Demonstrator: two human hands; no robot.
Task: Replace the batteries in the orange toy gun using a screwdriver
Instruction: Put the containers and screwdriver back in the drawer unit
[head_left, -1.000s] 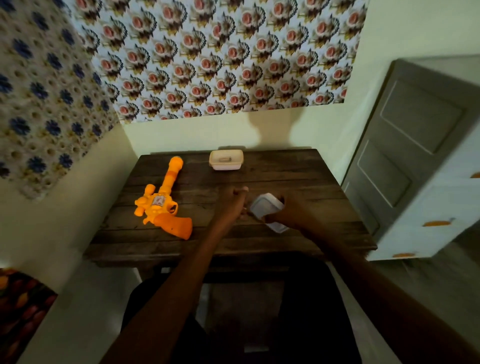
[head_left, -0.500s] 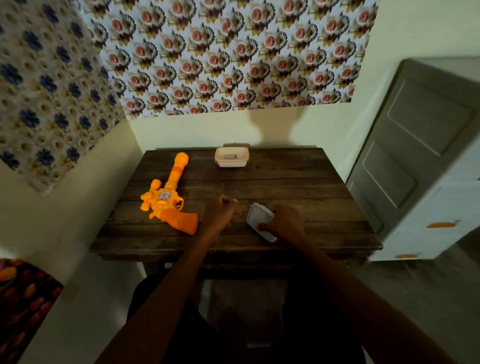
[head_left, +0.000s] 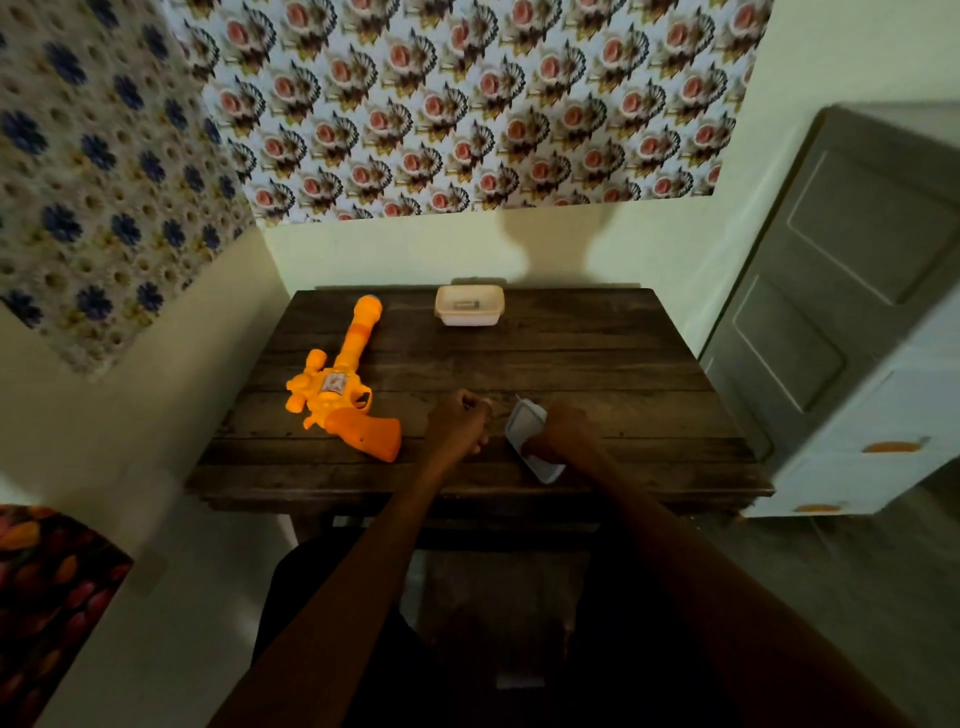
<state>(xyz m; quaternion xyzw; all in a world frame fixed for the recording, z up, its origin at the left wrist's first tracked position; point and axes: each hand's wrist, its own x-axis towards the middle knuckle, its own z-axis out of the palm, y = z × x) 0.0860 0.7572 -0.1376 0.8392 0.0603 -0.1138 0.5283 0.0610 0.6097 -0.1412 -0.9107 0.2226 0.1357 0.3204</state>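
Note:
The orange toy gun (head_left: 343, 395) lies on its side on the left of the dark wooden table (head_left: 597, 364), barrel toward the wall and grip toward me. My left hand (head_left: 457, 426) rests on the table to the right of the gun's grip, fingers curled into a fist. Whether it holds anything small is hidden. My right hand (head_left: 561, 434) grips a pale rectangular lid (head_left: 524, 423) that lies on the table near the front edge. No screwdriver or batteries show plainly.
A small open white container (head_left: 470, 306) with something dark inside stands at the table's back edge, by the wall. A grey door (head_left: 852, 291) and a white drawer unit (head_left: 872, 457) with orange handles stand to the right.
Both hands came down and toward me. The lid, held tilted above the table a second ago, now lies on the wood under my right hand. The gun has not moved.

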